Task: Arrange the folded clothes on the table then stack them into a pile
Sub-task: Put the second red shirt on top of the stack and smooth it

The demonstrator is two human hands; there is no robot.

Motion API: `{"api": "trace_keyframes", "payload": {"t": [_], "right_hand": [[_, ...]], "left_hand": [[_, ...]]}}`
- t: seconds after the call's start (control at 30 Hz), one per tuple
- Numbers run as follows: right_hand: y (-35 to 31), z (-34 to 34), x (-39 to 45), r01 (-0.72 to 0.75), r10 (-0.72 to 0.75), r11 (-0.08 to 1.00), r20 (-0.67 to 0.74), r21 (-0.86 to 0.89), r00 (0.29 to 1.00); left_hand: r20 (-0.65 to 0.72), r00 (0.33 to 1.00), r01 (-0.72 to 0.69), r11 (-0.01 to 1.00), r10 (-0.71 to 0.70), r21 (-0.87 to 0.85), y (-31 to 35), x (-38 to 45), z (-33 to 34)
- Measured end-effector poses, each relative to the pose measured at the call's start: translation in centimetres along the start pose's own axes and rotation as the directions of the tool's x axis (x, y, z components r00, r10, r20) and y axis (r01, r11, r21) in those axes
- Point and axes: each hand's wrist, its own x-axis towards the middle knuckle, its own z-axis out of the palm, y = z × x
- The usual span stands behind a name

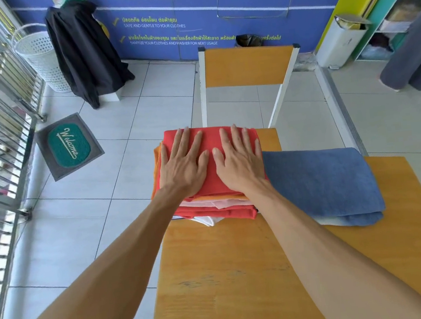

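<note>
Both hands, left hand (183, 166) and right hand (239, 162), lie flat and spread wide on the red top cloth (208, 138), gripping nothing. The pile (220, 210) sits at the desk's (242, 273) 11 o'clock corner, overhanging slightly; the folded blue cloth (321, 184) touches it at 3 o'clock. Press evenly, square the edges, then add blue.

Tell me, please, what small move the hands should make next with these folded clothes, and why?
Probably lift the right hand off the red stack and reach for the folded blue cloth. Both hands, the left hand too, lie flat on the stack, while the blue cloth sits apart on the table, not yet piled.
</note>
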Motion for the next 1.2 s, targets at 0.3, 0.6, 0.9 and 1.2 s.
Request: {"api": "trace_keyframes", "payload": {"t": [0.3, 0.6, 0.9, 1.2], "right_hand": [[4.7, -1.8, 1.2, -0.442, 0.381, 0.818, 0.231, 0.368, 0.896], [4.8, -3.6, 5.0, -0.342, 0.489, 0.590, 0.012, 0.731, 0.872], [5.8, -2.8, 5.6, -0.569, 0.634, 0.022, 0.428, 0.822, 0.644], [7.2, -3.7, 6.5, -0.517, 0.507, 0.181, 0.370, 0.837, 0.778]], "left_hand": [[-0.030, 0.983, 0.178, 0.978, -0.182, -0.111, -0.4, -0.2, 0.6], [-0.078, 0.971, 0.225, 0.974, -0.225, 0.002, 4.0, 2.0, -0.7], [-0.097, 0.952, 0.281, 0.956, -0.289, -0.086, 4.9, 1.6, 2.6], [-0.104, 0.951, 0.285, 0.955, -0.292, -0.077, 5.0, 1.3, 2.8]]}}
